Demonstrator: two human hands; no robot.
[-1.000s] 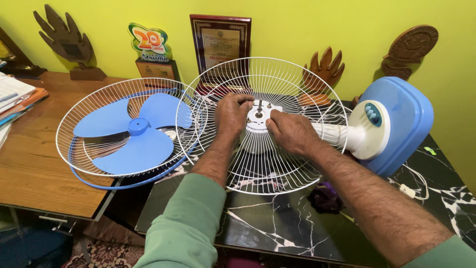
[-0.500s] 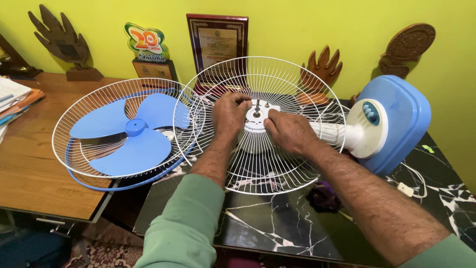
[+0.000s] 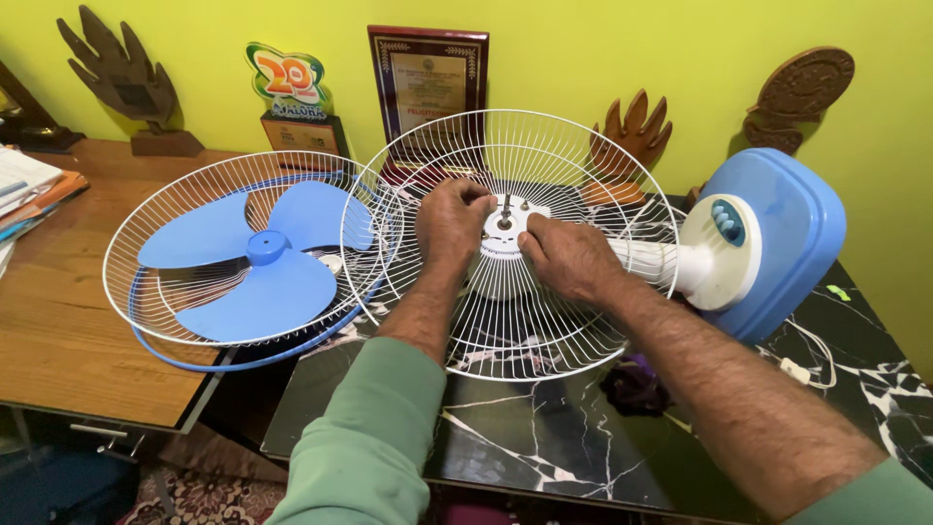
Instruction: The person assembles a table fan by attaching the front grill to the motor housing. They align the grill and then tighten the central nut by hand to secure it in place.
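A table fan lies on its back on the black marbled table [image 3: 544, 437], its long axis running roughly left to right: the blue base [image 3: 787, 243] stands on edge at the right, the white neck [image 3: 649, 261] reaches leftward from it, and the white motor housing [image 3: 501, 255] faces upward with its short metal shaft [image 3: 505, 207] pointing up toward the camera. One white wire rear guard [image 3: 544, 146] sits around the motor like a shallow bowl, open side up. The left hand [image 3: 450, 222] rests on the guard's centre just left of the shaft, fingers curled down with the tips pinched at the hub (what they pinch is too small to tell). The right hand [image 3: 569, 258] lies on the hub's right side, fingers bent and pressing against the motor face, not closed round anything that shows. Just beside, to the left, a second wire guard [image 3: 155, 233] lies flat, partly on the wooden table [image 3: 58, 340], overlapping the first at its rim; one blue three-bladed propeller [image 3: 258, 262] lies inside it. Five trophies and plaques line the yellow-green wall [image 3: 583, 49].
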